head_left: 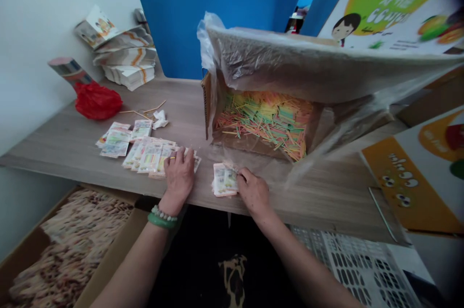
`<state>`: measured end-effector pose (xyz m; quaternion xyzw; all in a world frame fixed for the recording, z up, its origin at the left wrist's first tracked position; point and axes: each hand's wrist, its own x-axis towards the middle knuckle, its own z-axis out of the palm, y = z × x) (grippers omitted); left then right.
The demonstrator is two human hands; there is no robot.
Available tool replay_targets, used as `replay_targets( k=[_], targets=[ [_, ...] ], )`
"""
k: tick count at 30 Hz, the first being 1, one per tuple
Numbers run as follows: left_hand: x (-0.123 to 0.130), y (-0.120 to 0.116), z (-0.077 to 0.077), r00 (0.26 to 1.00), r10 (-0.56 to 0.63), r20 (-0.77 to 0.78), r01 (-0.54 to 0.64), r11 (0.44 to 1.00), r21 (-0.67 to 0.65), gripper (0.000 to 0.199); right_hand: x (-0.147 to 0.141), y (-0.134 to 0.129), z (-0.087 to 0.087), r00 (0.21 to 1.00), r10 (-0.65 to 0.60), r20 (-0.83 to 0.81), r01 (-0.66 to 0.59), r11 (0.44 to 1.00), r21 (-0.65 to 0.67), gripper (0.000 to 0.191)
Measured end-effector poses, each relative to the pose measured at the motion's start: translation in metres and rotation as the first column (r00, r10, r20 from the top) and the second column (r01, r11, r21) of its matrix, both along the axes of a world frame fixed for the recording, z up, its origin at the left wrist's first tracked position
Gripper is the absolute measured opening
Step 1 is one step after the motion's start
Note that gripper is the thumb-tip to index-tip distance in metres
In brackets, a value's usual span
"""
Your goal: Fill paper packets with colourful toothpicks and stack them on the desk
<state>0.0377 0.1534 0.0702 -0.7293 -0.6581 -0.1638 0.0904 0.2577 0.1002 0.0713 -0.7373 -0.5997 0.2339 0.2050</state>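
Observation:
My left hand (180, 172), with a ring and green bracelets, lies over the right end of a spread row of small printed packets (149, 155), its fingers stretched flat on them. To the right, a short stack of similar packets (224, 180) rests near the table's front edge. My right hand (253, 191) has thumb and forefinger closed at the right edge of that stack's top packet; the other fingers are curled under. Behind the hands, a plastic-lined carton (206, 105) holds many thin coloured sticks (268, 117).
A red plastic bag (97, 100), crumpled tissue (160, 119) and stacked printed cartons (126, 64) lie at the left of the table (188, 100). Below left stands a box full of packets (79, 240). Printed boxes (416, 172) and a white plastic crate (348, 259) are at right.

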Motion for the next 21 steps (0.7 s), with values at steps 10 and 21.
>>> replay_targets(
  k=[10,21],
  targets=[
    [0.074,-0.010,0.020,0.078,0.219,0.973,0.612,0.760,-0.220,0.040,0.016,0.019,0.014,0.498,-0.093,-0.862,0.168,0.986,-0.010,0.030],
    [0.087,0.023,0.031,-0.356,0.553,0.753,0.643,0.730,-0.232,0.050,0.008,0.060,0.022,0.504,-0.031,-0.863,0.181,0.981,0.071,0.028]
  ],
)
